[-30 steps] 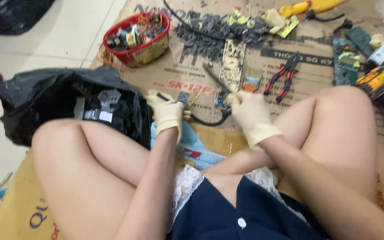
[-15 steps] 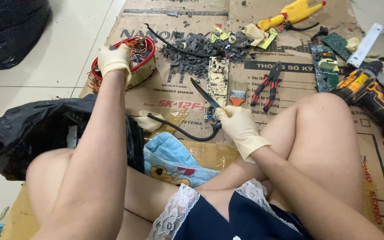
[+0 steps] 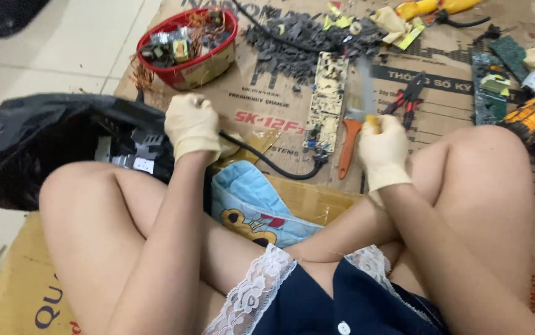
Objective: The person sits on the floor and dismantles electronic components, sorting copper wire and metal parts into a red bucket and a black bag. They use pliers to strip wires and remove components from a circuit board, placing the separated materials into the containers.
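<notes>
Right hand [image 3: 383,151] fisted round a knife [image 3: 366,87], blade up and blurred, just right of the board [image 3: 327,99], probably for prying. Left hand [image 3: 191,127] curled over the black bag [image 3: 44,139], well left of the board, beside the cable [image 3: 267,162]; contents of grip unclear.

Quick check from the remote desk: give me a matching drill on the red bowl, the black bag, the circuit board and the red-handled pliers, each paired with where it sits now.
Things:
1. red bowl
2. black bag
3. circuit board
4. red-handled pliers

Places:
A. flat on the cardboard, between the two hands
B. at the left hand, by the left knee
C. far left on the cardboard, full of small parts and copper wire
D. beyond the right hand, right of the board

Pairs: 1-C, 2-B, 3-A, 4-D
</notes>
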